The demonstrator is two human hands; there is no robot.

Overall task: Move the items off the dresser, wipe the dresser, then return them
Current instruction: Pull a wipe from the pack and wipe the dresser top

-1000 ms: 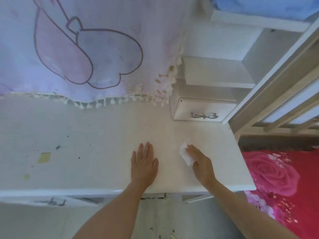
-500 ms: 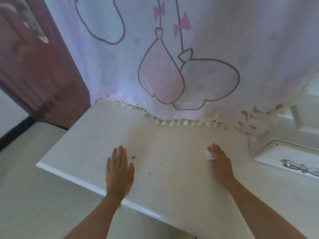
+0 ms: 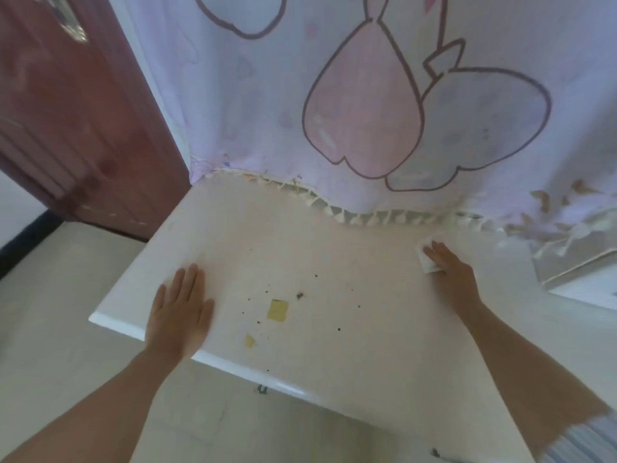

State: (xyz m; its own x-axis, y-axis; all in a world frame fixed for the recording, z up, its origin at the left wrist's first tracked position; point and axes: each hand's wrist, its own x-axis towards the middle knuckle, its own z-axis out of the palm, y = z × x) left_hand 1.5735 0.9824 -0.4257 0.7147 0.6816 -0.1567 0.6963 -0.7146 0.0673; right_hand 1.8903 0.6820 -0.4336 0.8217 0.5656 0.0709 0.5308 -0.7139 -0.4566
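The white dresser top (image 3: 334,262) fills the middle of the view and carries no items. Dark specks and two yellow paper scraps (image 3: 277,310) lie on it near the front left. My left hand (image 3: 180,312) rests flat on the top by the front left edge, fingers together, holding nothing. My right hand (image 3: 450,275) presses a small white wipe (image 3: 424,255) onto the surface near the back right, just below the curtain fringe. Only a corner of the wipe shows beyond my fingers.
A pale purple curtain (image 3: 367,111) with pink and lilac outlined shapes hangs behind the dresser, its tasselled hem touching the top. A dark red door (image 3: 76,121) stands at the left. A small white drawer unit (image 3: 581,272) sits at the right. Pale floor lies below.
The view has swung left along the dresser. My right hand has slid the wipe toward the back under the curtain hem, and my left hand has shifted to the front left edge.
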